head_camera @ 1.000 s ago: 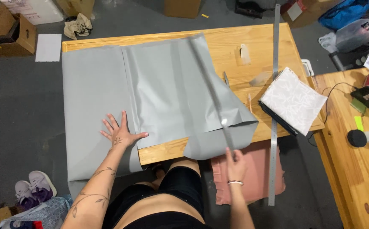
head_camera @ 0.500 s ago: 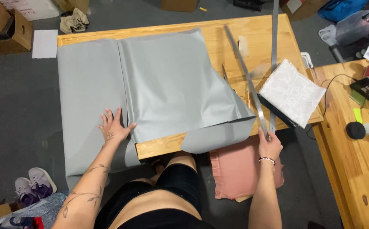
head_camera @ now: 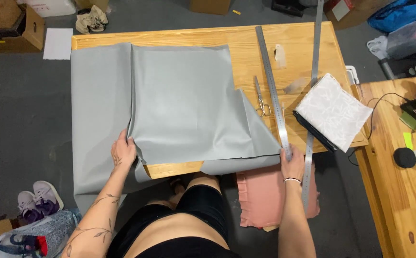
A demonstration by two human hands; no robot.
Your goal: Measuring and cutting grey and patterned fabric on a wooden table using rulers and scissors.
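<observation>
Broadly, a wooden table [head_camera: 246, 40] fills the upper middle of the head view, and a big sheet of grey fabric [head_camera: 179, 100] lies folded across its left half, hanging over the left and near edges. To the right stands a second wooden table [head_camera: 399, 191] with small items on it. A folded white patterned cloth [head_camera: 334, 111] rests on the first table's right near corner, and a pink cushion [head_camera: 263, 196] lies on the floor below the near edge. A long steel ruler [head_camera: 271, 81] runs diagonally beside the fabric's right edge, with a second ruler [head_camera: 313, 86] alongside. Scissors [head_camera: 259, 98] lie between fabric and ruler. The left hand [head_camera: 123, 154] pinches the fabric's folded edge; the right hand [head_camera: 293, 165] grips the steel ruler's near end, fingers closed around it.
</observation>
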